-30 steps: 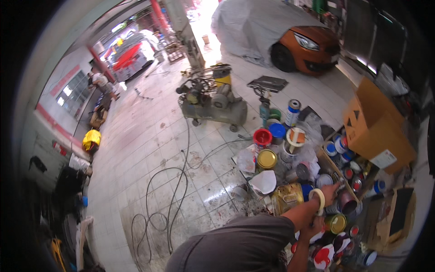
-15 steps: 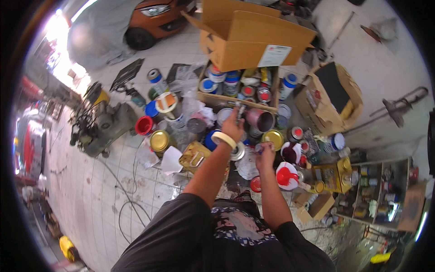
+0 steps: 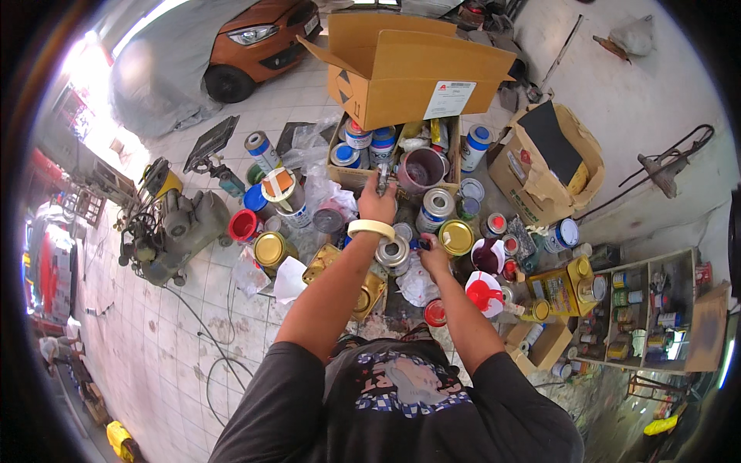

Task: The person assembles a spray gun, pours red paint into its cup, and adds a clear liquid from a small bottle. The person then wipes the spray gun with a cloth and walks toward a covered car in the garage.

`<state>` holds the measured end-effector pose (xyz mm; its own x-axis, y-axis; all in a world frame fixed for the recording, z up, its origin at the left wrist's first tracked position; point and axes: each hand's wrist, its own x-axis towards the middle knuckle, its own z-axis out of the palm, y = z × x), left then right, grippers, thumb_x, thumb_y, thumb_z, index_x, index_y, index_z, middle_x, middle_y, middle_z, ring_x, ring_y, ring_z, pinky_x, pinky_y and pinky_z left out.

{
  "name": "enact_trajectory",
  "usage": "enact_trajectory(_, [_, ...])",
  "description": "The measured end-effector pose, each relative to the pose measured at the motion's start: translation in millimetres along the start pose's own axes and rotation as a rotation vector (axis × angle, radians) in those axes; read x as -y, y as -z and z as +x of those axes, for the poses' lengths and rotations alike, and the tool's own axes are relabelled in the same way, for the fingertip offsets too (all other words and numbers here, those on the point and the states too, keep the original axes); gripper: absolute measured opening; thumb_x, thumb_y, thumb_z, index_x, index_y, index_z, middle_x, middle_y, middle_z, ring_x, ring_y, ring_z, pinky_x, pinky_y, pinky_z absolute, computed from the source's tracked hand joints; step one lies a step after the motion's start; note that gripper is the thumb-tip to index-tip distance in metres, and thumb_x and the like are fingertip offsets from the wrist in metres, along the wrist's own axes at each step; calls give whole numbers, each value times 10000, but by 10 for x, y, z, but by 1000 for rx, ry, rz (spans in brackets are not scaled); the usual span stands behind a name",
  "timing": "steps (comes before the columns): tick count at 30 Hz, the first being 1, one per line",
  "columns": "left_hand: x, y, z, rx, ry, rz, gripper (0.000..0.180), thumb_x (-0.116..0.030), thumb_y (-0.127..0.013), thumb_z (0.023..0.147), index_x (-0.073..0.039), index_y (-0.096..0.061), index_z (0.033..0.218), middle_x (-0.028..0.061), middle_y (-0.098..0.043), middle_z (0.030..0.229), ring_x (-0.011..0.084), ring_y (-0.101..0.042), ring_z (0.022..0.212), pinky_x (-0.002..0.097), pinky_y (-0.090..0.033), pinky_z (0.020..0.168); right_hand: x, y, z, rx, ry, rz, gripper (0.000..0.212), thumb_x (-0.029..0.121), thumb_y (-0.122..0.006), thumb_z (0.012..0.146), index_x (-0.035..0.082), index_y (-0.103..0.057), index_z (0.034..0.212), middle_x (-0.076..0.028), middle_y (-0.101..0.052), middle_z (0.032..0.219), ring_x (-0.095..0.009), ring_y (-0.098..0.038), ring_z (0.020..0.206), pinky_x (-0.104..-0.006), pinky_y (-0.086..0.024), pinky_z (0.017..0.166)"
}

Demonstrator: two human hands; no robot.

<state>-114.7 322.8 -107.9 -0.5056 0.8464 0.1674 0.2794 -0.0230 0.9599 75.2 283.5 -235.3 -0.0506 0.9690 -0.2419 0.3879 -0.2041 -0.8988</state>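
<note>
We see the left hand (image 3: 378,204) stretched out over the clutter of paint tins on the floor (image 3: 166,324), with a roll of tape (image 3: 370,228) worn round its wrist. Its grip is closed on a small metal tool (image 3: 383,179), which stands up out of the fist, just in front of the low cardboard tray (image 3: 340,171) full of cans. Right beside the tool, inside that tray, sits a purple-stained pot (image 3: 421,170), open at the top.

The right hand (image 3: 432,255) is held lower, nearer the body. Its fingers pinch a small dark thing (image 3: 424,245); we cannot tell what it is. Just left of this hand stands a silver tin (image 3: 392,253), and just right of it a tin with a yellow lid (image 3: 456,236). Below the hand lies crumpled white paper (image 3: 417,284).

Behind the tray rests a large open cardboard box (image 3: 409,73). To the left, well apart from the hands, are a red tin (image 3: 243,225), an air compressor (image 3: 174,228) and hoses across the tiles. An orange car (image 3: 262,42) under a grey cover stands at the top.
</note>
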Motion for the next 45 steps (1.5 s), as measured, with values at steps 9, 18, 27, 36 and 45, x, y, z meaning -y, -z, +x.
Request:
enact_trajectory(9, [-823, 1448, -169, -43, 244, -172, 561, -214, -700, 945, 47, -522, 1409, 27, -632, 833, 101, -549, 713, 262, -446, 640, 81, -128, -512, 37, 561, -342, 825, -27, -720, 679, 58, -433, 1448, -261, -450, 1475, -419, -420, 1401, -441, -346, 1174])
enact_trajectory(18, [-948, 2931, -1404, -198, 319, -331, 406, -43, -568, 935, -9, -584, 1340, 8, -618, 874, 84, -530, 715, 225, -434, 637, -209, -193, -188, 196, 706, -429, 1129, 95, -852, 645, -32, -198, 1556, -294, -341, 1555, -446, -298, 1470, -430, -236, 1231])
enact_trajectory(27, [-439, 3258, -2518, -474, 503, -268, 496, -106, -695, 908, 18, -560, 1368, 8, -610, 818, 72, -524, 695, 230, -419, 606, 335, -358, -481, 145, 504, 34, 867, 134, -911, 640, 32, -446, 1365, -156, -631, 1264, -280, -610, 1202, -390, -459, 1044])
enact_trajectory(36, [-427, 3041, -2622, -424, 371, 23, 708, -238, -818, 856, 6, -499, 1440, 120, -697, 1135, 186, -634, 1022, 334, -509, 918, 398, -216, -432, -42, 605, -138, 989, 267, -949, 640, -11, -433, 1437, -177, -548, 1377, -298, -535, 1259, -429, -374, 1116])
enact_trajectory(45, [-699, 2890, -2352, -253, 207, -52, 808, -283, -740, 917, -6, -325, 1552, 137, -606, 1317, 160, -570, 1129, 325, -443, 1008, 1531, 277, -695, 81, 811, -82, 996, 106, -890, 687, -21, -324, 1496, -180, -464, 1457, -285, -483, 1326, -401, -347, 1140])
